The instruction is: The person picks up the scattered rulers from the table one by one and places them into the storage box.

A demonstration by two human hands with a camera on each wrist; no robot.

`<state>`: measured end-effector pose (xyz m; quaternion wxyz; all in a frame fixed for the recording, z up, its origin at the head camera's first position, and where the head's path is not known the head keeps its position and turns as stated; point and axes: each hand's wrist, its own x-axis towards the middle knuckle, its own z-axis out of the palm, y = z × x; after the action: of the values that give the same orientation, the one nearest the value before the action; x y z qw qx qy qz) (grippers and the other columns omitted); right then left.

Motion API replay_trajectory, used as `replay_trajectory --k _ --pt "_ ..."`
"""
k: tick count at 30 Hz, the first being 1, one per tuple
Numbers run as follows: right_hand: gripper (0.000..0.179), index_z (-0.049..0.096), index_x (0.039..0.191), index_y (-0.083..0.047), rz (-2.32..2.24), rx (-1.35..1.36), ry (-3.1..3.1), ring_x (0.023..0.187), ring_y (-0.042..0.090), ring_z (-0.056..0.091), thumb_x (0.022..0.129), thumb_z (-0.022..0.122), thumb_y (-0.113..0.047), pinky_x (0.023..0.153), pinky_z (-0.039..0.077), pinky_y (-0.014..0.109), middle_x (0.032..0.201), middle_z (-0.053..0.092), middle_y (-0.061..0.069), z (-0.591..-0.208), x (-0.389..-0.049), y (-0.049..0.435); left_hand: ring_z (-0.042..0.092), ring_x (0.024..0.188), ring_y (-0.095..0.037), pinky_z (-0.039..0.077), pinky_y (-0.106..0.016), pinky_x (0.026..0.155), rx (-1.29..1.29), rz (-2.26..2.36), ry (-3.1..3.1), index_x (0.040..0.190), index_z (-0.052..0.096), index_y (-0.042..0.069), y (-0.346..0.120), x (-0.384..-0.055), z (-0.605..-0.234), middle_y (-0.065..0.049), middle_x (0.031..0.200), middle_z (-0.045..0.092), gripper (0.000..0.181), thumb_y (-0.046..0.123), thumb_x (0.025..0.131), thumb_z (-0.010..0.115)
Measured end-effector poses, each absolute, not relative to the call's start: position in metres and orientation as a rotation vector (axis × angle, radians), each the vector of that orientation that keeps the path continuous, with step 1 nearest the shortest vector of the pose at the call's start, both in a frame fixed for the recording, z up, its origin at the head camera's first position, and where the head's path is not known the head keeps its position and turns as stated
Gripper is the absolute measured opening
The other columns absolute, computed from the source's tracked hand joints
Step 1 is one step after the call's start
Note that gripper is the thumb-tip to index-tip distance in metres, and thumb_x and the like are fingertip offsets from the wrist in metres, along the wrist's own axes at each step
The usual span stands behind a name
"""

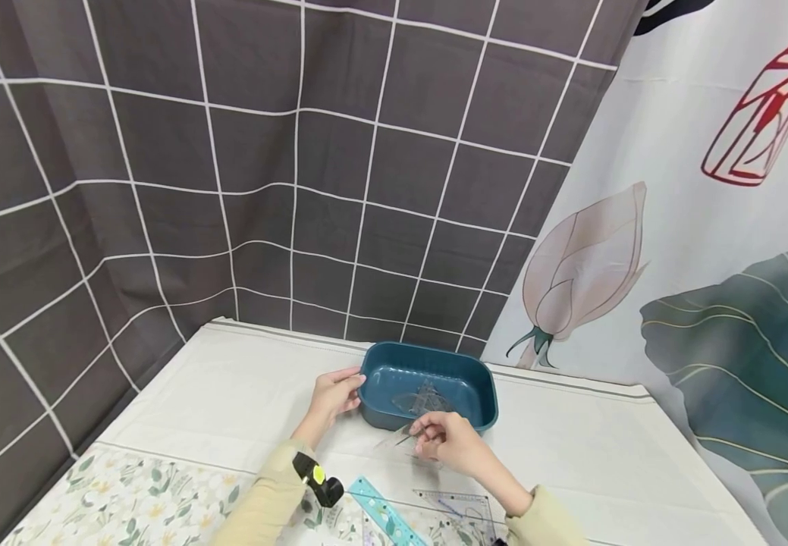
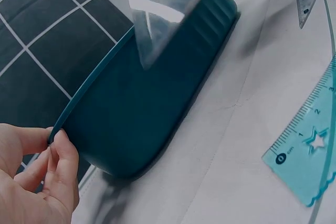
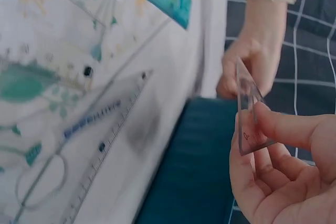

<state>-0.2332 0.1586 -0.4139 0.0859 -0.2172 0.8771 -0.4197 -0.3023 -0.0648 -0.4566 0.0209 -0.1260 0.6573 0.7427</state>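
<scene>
My left hand pinches the left rim of a dark teal plastic basin, thumb and fingers on either side of the edge in the left wrist view. In the right wrist view, my right hand holds a clear triangular set square between thumb and fingers. The head view has this hand at the basin's near side, with the set square in front of the wall. Inside the basin lie clear plastic pieces, overlapping one another.
A turquoise ruler with a wavy edge and star cutout lies on the table in front. To its right is another clear set square. White cloth and a floral cloth cover the table; a dark gridded curtain hangs behind.
</scene>
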Motion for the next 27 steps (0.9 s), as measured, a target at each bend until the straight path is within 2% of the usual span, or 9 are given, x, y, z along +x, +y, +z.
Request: replay_trajectory --k 4,11,15,19,27 --pt "0.017 0.066 0.099 0.002 -1.325 -0.596 2.578 0.065 0.007 0.055 0.083 0.069 0.0 0.054 0.048 0.016 0.079 0.065 0.006 -0.412 -0.239 0.169 0.053 0.057 -0.003 0.051 -0.012 0.051 -0.388 2.304 2.038 0.121 0.063 -0.003 -0.064 -0.302 -0.456 -0.002 0.072 0.059 0.035 0.006 0.088 0.065" --pt "0.026 0.062 0.11 0.006 -1.469 -0.44 2.435 0.07 0.018 0.063 0.089 0.066 -0.009 0.061 0.058 0.034 0.079 0.065 0.009 -0.408 -0.25 0.185 0.053 0.057 -0.003 0.051 -0.012 0.051 -0.389 2.302 2.04 0.121 0.062 -0.003 -0.064 -0.302 -0.457 0.0 0.07 0.059 0.035 0.006 0.088 0.065" --pt "0.029 0.059 0.114 0.006 -1.491 -0.34 2.419 0.071 0.011 0.062 0.091 0.064 -0.011 0.065 0.057 0.027 0.081 0.064 0.003 -0.404 -0.262 0.192 0.053 0.057 -0.003 0.052 -0.013 0.051 -0.394 2.304 2.04 0.121 0.063 -0.003 -0.065 -0.304 -0.458 -0.001 0.071 0.06 0.035 0.006 0.088 0.065" --pt "0.029 0.058 0.115 0.008 -1.525 -0.271 2.416 0.071 0.008 0.06 0.092 0.063 -0.009 0.064 0.054 0.02 0.082 0.064 0.001 -0.403 -0.273 0.197 0.053 0.057 -0.003 0.052 -0.013 0.051 -0.397 2.306 2.039 0.12 0.063 -0.003 -0.065 -0.304 -0.457 -0.002 0.072 0.06 0.034 0.006 0.087 0.065" --pt "0.029 0.058 0.116 0.008 -1.527 -0.178 2.509 0.065 0.007 0.056 0.09 0.064 -0.005 0.057 0.049 0.017 0.074 0.059 -0.002 -0.409 -0.292 0.2 0.053 0.057 -0.003 0.052 -0.013 0.052 -0.398 2.296 2.046 0.121 0.063 -0.003 -0.065 -0.303 -0.457 -0.002 0.073 0.061 0.034 0.006 0.088 0.065"
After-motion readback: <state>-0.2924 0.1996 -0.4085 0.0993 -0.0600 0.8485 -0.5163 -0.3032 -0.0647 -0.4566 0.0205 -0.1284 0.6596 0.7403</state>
